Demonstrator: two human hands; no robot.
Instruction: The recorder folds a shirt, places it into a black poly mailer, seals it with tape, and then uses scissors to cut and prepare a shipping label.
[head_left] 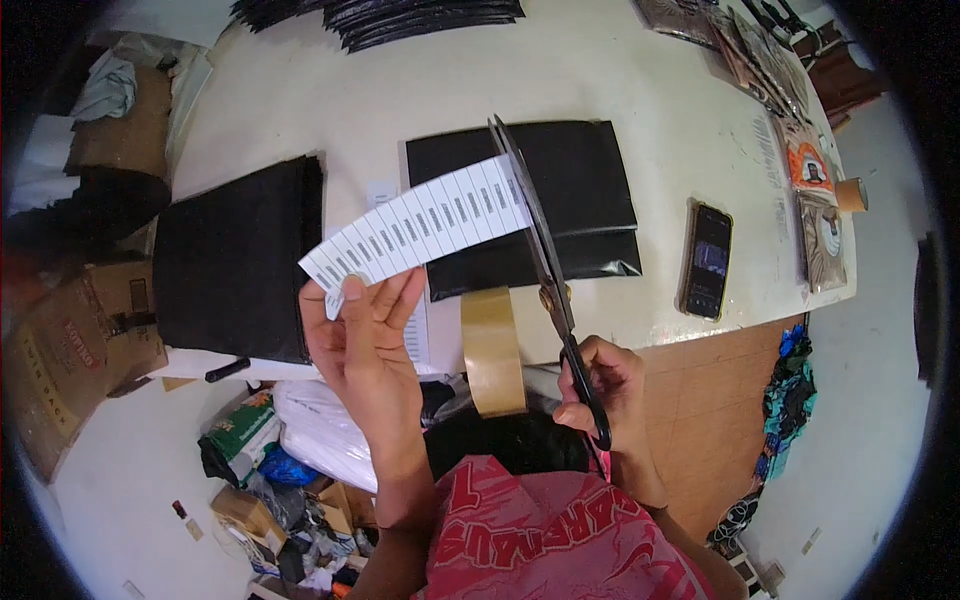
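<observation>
My left hand (365, 330) pinches one end of a white strip of printed labels (420, 222), which curves up to the right. In my right hand (610, 390) is a pair of black-handled scissors (545, 250), its fingers through the handles. The scissor blades are slightly apart at the tips and lie along the strip's far right end; whether they touch the paper I cannot tell. Beneath the strip and blades lies a flat glossy black pouch (590, 180). A roll of tan tape (493, 350) stands at the table's near edge between my hands.
A stack of black pouches (240, 265) lies left on the white table (350, 100), more black pouches (430, 22) at the back. A phone (708, 260) lies right, near packaged items (822, 240). Cardboard boxes (85, 350) stand left; bags and clutter (300, 510) fill the floor below.
</observation>
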